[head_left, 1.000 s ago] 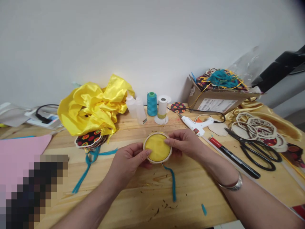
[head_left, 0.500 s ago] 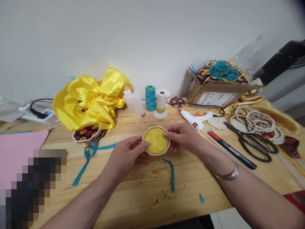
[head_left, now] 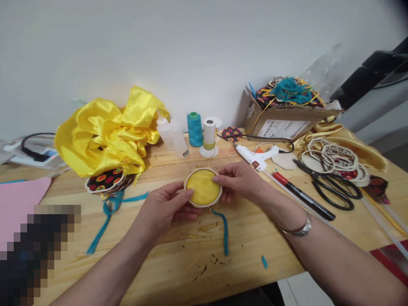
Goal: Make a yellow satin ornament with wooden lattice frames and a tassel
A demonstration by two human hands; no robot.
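A round, flat ornament with a yellow fabric centre and a pale wooden rim is held just over the table, face up. A teal tassel hangs from its near edge and trails over the wood. My left hand pinches the rim on the left, thumb on top and fingers beneath. My right hand grips the right side likewise, thumb lying on the yellow fabric. The fingertips under the ornament are partly hidden. A silver bracelet circles my right wrist.
Yellow satin lies over a stack of patterned discs at left. A teal thread spool, squeeze bottles, and a white glue gun stand or lie behind. Black scissors, a marker and a cardboard box are at right.
The whole scene has shifted a little leftward as the camera view turned. Both hands keep the same hold on the ornament.
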